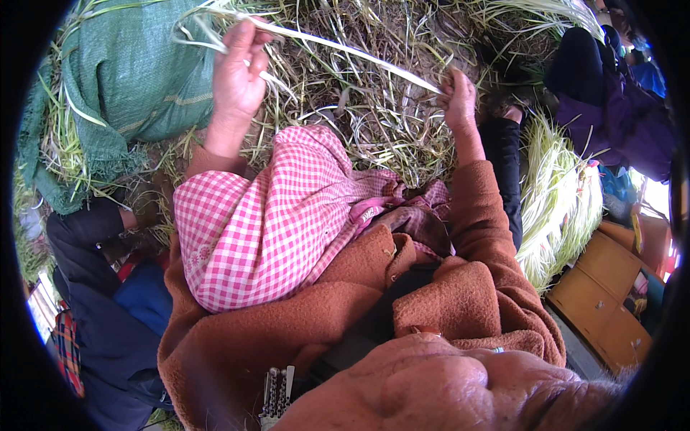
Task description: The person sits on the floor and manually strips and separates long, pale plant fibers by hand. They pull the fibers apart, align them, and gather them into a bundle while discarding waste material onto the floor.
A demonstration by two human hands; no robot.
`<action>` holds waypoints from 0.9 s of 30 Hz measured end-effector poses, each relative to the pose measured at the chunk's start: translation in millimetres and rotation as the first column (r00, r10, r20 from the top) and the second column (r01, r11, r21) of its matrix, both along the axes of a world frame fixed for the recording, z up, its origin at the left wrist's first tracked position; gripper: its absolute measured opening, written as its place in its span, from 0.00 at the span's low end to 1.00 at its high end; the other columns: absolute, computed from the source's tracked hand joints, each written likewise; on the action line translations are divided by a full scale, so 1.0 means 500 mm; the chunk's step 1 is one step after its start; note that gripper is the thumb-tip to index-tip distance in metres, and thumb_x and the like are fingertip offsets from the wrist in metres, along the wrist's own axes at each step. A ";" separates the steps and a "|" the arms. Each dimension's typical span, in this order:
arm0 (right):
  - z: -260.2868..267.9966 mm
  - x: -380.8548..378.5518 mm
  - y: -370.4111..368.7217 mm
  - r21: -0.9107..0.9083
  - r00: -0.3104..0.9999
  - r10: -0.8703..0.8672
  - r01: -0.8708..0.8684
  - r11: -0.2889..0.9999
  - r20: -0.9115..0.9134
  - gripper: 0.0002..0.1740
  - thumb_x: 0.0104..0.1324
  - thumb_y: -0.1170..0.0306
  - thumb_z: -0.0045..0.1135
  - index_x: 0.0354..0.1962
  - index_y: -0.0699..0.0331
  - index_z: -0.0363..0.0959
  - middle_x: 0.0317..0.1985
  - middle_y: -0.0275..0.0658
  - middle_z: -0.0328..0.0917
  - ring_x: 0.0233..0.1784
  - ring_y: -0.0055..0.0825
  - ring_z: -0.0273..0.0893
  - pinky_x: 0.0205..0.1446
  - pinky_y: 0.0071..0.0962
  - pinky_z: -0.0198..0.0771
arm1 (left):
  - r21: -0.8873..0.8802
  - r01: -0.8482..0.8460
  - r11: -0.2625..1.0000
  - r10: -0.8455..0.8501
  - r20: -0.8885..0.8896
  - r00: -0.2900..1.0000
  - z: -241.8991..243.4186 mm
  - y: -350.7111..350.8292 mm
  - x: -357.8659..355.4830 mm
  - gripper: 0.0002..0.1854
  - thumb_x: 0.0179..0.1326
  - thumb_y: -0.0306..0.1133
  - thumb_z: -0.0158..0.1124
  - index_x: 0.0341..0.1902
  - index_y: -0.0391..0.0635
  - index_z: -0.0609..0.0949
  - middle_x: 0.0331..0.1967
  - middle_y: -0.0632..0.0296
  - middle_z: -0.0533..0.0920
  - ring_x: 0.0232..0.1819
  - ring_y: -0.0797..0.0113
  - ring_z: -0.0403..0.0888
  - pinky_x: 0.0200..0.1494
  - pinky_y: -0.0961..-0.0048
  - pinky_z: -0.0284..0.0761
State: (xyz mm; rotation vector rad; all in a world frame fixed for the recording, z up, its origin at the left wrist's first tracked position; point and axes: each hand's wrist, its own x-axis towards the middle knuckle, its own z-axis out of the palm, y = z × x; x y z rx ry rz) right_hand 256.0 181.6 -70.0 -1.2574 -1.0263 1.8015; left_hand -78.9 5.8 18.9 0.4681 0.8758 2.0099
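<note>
A long, thin, whitish plant stalk (350, 49) is stretched between my two raised hands. My left hand (241, 73), at the upper left, is closed around it with a few more pale stalks looping about the fingers. At the upper right, my right hand (459, 99) pinches the stalk's other end between its fingertips. Beneath them lies a litter of loose green, white and brown stalks (372, 124) on the ground. A pink-and-white checked cloth (269, 215) covers my lap below the hands.
A green woven sack (145, 70) stands at the upper left. On the right lies a thick bundle of pale green stalks (560, 210), beside brown wooden furniture (604, 291). One person in dark clothes (91, 301) sits close on the left; another, in purple (614, 124), is at the upper right.
</note>
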 end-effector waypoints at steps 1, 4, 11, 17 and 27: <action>-0.023 0.030 0.019 0.025 0.999 -0.017 0.016 1.000 0.039 0.18 0.65 0.57 0.50 0.18 0.52 0.61 0.12 0.23 0.57 0.11 0.14 0.49 0.12 0.20 0.46 | 0.042 -0.015 0.999 0.016 -0.020 1.000 0.009 -0.004 -0.015 0.07 0.60 0.34 0.64 0.38 0.45 0.80 0.35 0.65 0.82 0.36 0.78 0.78 0.15 0.90 0.57; -0.069 0.092 0.036 0.219 0.790 -0.042 -0.118 0.969 0.611 0.16 0.63 0.56 0.54 0.35 0.61 0.73 0.22 0.33 0.74 0.20 0.22 0.69 0.22 0.24 0.66 | 0.008 -0.119 0.993 0.119 -0.007 0.993 0.023 -0.008 -0.037 0.08 0.58 0.35 0.65 0.38 0.46 0.81 0.34 0.66 0.82 0.36 0.78 0.79 0.15 0.91 0.57; 0.067 -0.081 -0.070 0.461 0.638 0.198 -0.705 0.538 0.744 0.21 0.66 0.59 0.53 0.53 0.60 0.69 0.47 0.47 0.77 0.38 0.29 0.81 0.47 0.31 0.77 | -0.098 0.144 0.985 -0.161 -0.196 0.967 -0.025 0.013 0.062 0.07 0.58 0.35 0.65 0.35 0.46 0.80 0.29 0.64 0.82 0.27 0.80 0.78 0.15 0.91 0.57; 0.216 -0.218 -0.156 0.359 0.744 0.607 -0.667 0.653 0.279 0.21 0.65 0.59 0.56 0.47 0.68 0.73 0.39 0.40 0.79 0.42 0.22 0.76 0.45 0.23 0.74 | -0.178 0.163 0.971 -0.228 -0.457 0.860 -0.024 0.014 0.113 0.09 0.60 0.36 0.64 0.35 0.42 0.80 0.25 0.66 0.80 0.27 0.80 0.76 0.29 0.85 0.71; 0.189 -0.247 -0.181 0.200 0.906 0.398 -0.368 0.908 -0.143 0.10 0.63 0.66 0.60 0.35 0.64 0.75 0.26 0.30 0.77 0.21 0.08 0.63 0.23 0.11 0.61 | -0.250 0.087 0.964 -0.195 -0.449 0.872 -0.019 0.010 0.134 0.10 0.62 0.35 0.63 0.35 0.40 0.80 0.27 0.67 0.79 0.30 0.79 0.76 0.34 0.82 0.72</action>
